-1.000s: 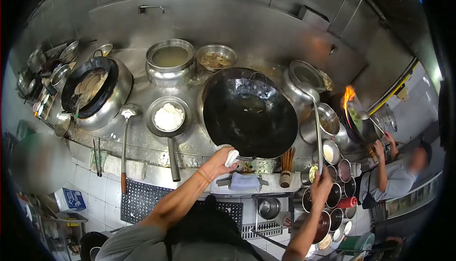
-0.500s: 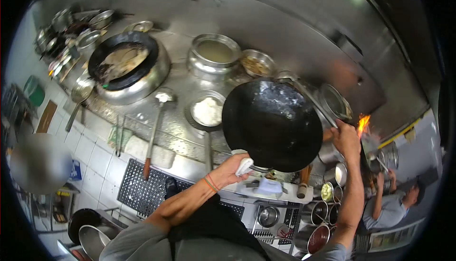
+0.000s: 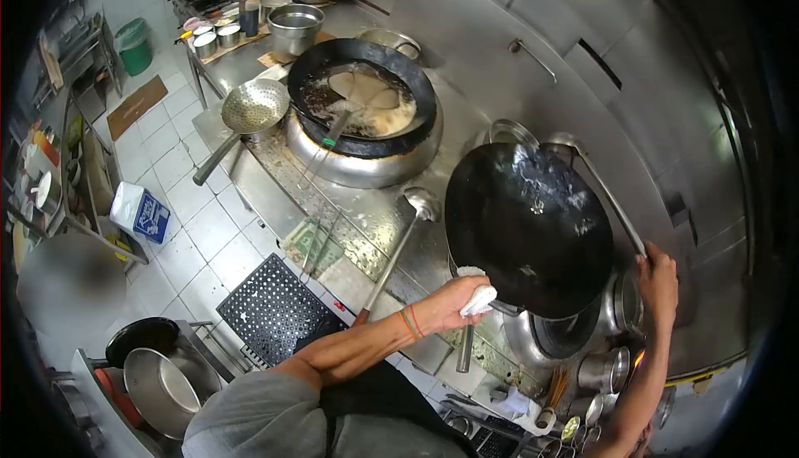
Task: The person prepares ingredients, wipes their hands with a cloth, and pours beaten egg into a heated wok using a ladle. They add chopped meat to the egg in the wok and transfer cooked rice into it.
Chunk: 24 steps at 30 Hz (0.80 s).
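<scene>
A black wok (image 3: 528,229) is tilted in the air above the counter, its dark inside turned towards me. My left hand (image 3: 449,301) is closed on its near rim handle, with a folded white cloth (image 3: 480,301) in the grip. Out to the right, my right hand (image 3: 659,281) is wrapped round the handle of a long ladle (image 3: 614,200); its bowl is beyond the wok's far edge. To the left, a second wok (image 3: 300,116) holds bubbling oil with a wire skimmer (image 3: 354,108) in it. What lies behind the raised wok is mostly hidden.
A perforated strainer (image 3: 254,107) sits left of the oil wok, and another ladle (image 3: 423,204) lies on the steel counter (image 3: 366,216). A bamboo brush (image 3: 556,387) and several pots stand at lower right. A black mat (image 3: 270,304) and a large pot (image 3: 171,391) are at lower left.
My view has swung left, bringing the oil wok nearer the middle. The raised wok now covers the white food and the pot of liquid. Both hands keep their holds.
</scene>
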Motion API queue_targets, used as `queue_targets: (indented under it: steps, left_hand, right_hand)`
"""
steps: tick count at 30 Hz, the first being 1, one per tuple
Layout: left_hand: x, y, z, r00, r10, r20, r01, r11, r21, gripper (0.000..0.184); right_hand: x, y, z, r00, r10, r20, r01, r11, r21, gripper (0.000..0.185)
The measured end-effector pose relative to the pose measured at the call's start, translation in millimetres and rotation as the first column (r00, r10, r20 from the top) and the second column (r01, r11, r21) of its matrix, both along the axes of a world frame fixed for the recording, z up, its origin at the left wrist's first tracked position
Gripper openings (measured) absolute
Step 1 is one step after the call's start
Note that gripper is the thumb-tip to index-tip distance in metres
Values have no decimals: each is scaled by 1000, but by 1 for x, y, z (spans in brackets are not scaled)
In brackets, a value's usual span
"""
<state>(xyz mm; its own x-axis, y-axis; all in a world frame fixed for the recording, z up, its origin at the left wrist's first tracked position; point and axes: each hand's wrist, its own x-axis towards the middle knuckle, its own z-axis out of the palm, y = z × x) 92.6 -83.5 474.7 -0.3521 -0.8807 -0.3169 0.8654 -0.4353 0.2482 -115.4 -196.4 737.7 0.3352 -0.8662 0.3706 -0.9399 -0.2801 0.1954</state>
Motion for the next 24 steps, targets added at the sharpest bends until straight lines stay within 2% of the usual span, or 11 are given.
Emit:
queue_targets:
  steps: [2, 7, 8, 9, 11, 14, 17, 20, 24]
  left_hand:
    - [23, -10, 1, 998, 51, -32, -53, 998, -46, 22]
    - [87, -38, 8, 982, 111, -154, -123, 990, -72, 23]
    - [100, -43, 9, 964, 82, -254, -94, 995, -34, 26]
    - [113, -46, 14, 955, 94, -281, -102, 995, -16, 27]
    - [133, -56, 15, 907, 95, -409, -110, 994, -12, 27]
    - [158, -69, 13, 833, 73, -548, -129, 990, -63, 23]
    - [173, -74, 9, 751, 47, -659, -138, 987, -87, 23]
    - [183, -87, -4, 660, -8, -751, -146, 979, -139, 34]
    - [184, -97, -15, 539, -106, -835, -169, 958, -230, 46]
  right_hand:
    - [36, -11, 3, 995, 81, -55, -85, 993, -81, 31]
    - [134, -36, 27, 984, 138, -108, -141, 990, -20, 30]
    - [149, -45, 30, 980, 157, -125, -159, 987, -13, 30]
    - [166, -48, 35, 976, 172, -133, -176, 984, -20, 29]
    - [201, -51, 41, 967, 205, -150, -212, 977, -33, 28]
    - [243, -76, 49, 943, 260, -207, -251, 966, 67, 27]
    - [284, -82, 53, 917, 254, -308, -254, 966, 42, 28]
    - [324, -78, 59, 909, 161, -384, -153, 987, 52, 29]
    - [358, -79, 60, 879, 180, -441, -198, 980, 7, 30]
